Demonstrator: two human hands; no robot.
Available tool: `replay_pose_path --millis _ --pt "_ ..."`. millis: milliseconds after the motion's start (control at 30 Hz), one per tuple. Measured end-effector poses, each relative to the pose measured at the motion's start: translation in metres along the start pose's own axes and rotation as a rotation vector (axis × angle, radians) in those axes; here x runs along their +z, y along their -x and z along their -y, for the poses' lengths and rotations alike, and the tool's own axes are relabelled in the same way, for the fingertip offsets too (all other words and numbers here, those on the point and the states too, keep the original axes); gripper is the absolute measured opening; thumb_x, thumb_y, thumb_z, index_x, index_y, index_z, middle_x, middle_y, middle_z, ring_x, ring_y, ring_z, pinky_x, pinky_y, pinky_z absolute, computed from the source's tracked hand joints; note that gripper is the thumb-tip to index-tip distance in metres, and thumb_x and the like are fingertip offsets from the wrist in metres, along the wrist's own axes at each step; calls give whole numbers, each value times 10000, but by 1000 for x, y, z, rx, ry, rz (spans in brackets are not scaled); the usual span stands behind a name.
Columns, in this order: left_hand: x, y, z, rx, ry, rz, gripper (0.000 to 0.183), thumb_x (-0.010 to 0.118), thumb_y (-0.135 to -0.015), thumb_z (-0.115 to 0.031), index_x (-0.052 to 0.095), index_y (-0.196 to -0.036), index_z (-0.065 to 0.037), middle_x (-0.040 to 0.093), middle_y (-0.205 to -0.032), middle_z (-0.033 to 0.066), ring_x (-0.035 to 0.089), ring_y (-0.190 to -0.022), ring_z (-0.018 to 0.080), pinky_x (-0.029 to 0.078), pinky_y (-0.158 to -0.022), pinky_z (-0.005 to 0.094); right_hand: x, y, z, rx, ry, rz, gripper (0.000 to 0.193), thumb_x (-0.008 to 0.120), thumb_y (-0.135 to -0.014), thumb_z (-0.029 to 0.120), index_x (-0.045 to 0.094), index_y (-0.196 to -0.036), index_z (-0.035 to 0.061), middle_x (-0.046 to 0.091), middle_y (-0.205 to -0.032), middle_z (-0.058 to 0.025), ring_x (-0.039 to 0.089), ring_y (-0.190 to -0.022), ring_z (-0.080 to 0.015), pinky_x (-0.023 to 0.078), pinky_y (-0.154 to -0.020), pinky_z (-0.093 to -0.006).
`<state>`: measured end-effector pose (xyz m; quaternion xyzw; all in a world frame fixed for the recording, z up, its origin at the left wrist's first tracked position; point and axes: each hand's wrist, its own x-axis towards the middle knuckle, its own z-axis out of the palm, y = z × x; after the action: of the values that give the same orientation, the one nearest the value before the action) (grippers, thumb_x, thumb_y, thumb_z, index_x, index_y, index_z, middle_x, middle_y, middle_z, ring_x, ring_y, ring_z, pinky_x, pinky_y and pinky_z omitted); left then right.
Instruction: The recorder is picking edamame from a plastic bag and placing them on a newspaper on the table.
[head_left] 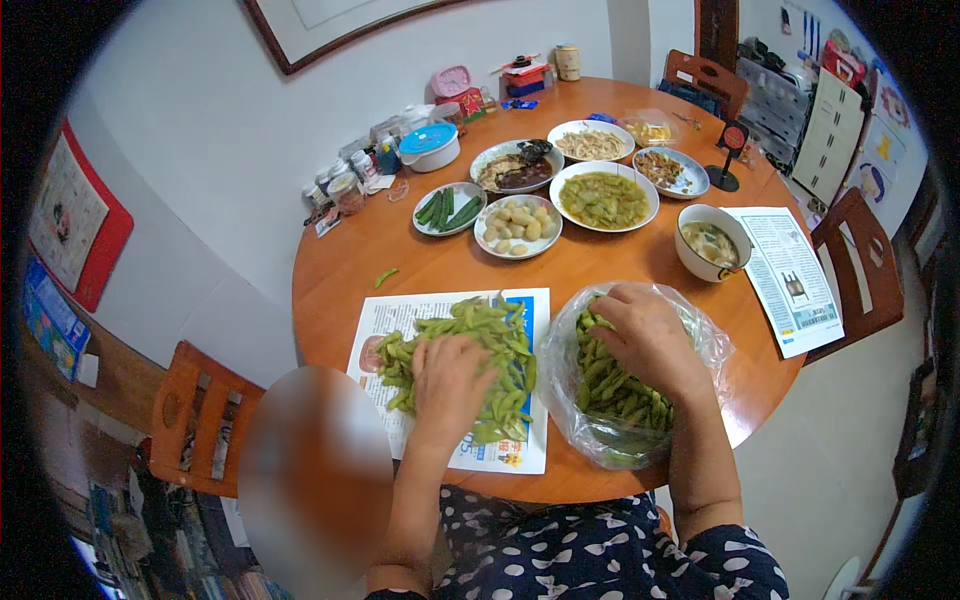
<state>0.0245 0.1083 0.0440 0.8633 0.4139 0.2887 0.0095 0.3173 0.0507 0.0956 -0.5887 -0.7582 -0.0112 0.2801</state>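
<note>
A round, orange-brown wooden table (335,265) curves close below a printed white newspaper sheet (370,310), and a crumpled clear plastic bag (712,350) sits just beside that sheet, its lower end near the same front edge. Bare wood runs from these two back to the dishes, broken by one stray green pod (386,277); a white bowl of soup (712,268) stands near the bag's far right. A loose heap of plump, curved green bean pods (505,345) covers most of the sheet, bright and overlapping, while darker-looking green pods (612,388) pack the bag. The left hand (452,388) lies palm-down on the heap, slightly blurred; the right hand (645,335) dips bent fingers into the bag. Whether either grips any pods, I cannot tell.
</note>
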Motion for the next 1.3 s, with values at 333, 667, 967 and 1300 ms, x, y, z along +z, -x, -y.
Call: replay_pose_path --millis 333,667,967,1300 --pt "-13 0 -9 -90 170 0 170 790 -853 -130 723 -1005 -93 711 -1069 106 643 -1104 329 390 -1138 522 11 0 24 -170 -186 65 236 780 -872 138 715 -1075 35 686 -1006 -145 688 -958 -366 564 -811 -464" --pt "-9 -8 -44 110 344 11 215 781 -870 -120 706 -1066 -74 751 -1014 113 711 -1011 319 416 -1138 560 12 -1 31 -273 -235 115 162 748 -885 196 684 -984 84 675 -906 -124 702 -868 -368 571 -736 -490" --pt "-10 -8 -52 98 379 -12 277 816 -847 -128 714 -1099 -75 747 -1041 112 702 -1029 325 422 -1134 545 5 1 27 -251 -281 90 110 767 -858 112 695 -924 62 656 -867 -131 675 -850 -364 537 -735 -472" --pt "-30 28 4 -15 99 83 247 836 -823 -187 766 -1046 -106 689 -1139 84 627 -1157 323 358 -1153 564 -33 18 -17 58 -69 67 109 694 -874 139 677 -872 32 687 -881 -159 669 -863 -394 535 -762 -487"
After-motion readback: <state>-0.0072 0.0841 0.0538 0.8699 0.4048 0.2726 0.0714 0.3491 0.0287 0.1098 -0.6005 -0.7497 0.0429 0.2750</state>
